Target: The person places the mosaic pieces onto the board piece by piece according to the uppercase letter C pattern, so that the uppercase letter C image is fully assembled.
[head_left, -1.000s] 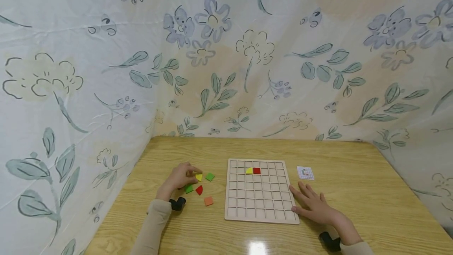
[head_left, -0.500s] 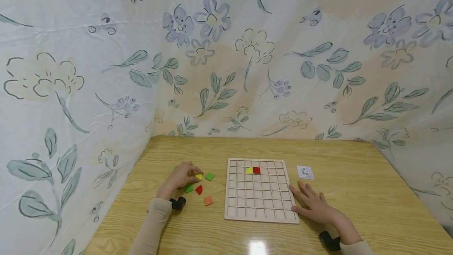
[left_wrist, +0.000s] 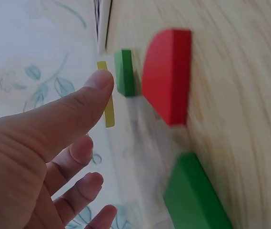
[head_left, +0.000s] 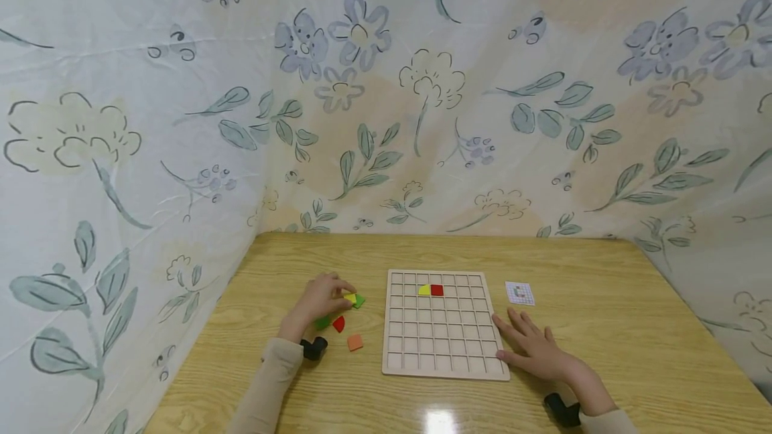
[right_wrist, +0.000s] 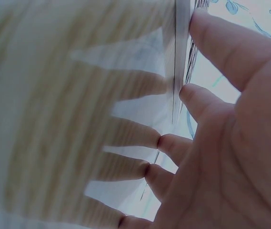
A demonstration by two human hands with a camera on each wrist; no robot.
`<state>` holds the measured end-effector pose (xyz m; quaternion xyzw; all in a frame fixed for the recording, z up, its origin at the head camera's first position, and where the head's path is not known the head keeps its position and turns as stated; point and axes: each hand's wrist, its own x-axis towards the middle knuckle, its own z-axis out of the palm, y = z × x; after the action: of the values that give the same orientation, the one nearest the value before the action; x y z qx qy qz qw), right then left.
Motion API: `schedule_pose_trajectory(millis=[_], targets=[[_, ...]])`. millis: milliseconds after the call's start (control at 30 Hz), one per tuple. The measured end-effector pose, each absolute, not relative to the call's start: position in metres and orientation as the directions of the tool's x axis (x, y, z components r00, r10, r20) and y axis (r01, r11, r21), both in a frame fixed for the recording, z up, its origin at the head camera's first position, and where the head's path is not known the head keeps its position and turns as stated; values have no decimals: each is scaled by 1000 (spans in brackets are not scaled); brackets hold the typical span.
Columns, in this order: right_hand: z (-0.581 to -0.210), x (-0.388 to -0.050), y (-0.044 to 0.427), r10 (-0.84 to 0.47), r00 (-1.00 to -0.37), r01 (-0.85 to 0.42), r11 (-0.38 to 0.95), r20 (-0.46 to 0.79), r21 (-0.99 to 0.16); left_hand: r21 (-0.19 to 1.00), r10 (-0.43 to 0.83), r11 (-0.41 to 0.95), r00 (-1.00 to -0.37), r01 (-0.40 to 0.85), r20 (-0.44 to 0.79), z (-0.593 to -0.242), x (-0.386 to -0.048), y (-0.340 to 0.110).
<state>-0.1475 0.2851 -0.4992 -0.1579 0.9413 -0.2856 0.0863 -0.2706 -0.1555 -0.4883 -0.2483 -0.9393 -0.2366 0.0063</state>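
head view | 7 o'clock: left hand (head_left: 326, 297), bare; beige sleeve (head_left: 265, 380); stubby black wrist camera (head_left: 314, 348) | near 5 o'clock: right hand (head_left: 533, 348), bare; beige cuff (head_left: 608, 422); matching black camera (head_left: 562, 411)

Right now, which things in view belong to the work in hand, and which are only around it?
Part of the work:
yellow piece, pinched by the left hand
grid board, right hand at its edge
red square and rounded yellow piece on it
likely also: green pieces, red piece, orange square, printed card

Only around it:
floral cloth
black wrist devices
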Motion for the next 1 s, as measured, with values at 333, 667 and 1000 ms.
schedule_pose_trajectory(millis=[333, 667, 1000], targets=[[-499, -148, 285, -343, -937, -249, 790, -67, -560, 401, 520, 745, -841, 533, 152, -485, -271, -137], [-499, -147, 285, -341, -937, -247, 790, -68, -561, 401, 563, 717, -813, 570, 149, -483, -270, -115], [-499, -148, 287, -349, -934, -250, 792, -76, -557, 379, 590, 708, -794, 596, 147, -482, -269, -94]])
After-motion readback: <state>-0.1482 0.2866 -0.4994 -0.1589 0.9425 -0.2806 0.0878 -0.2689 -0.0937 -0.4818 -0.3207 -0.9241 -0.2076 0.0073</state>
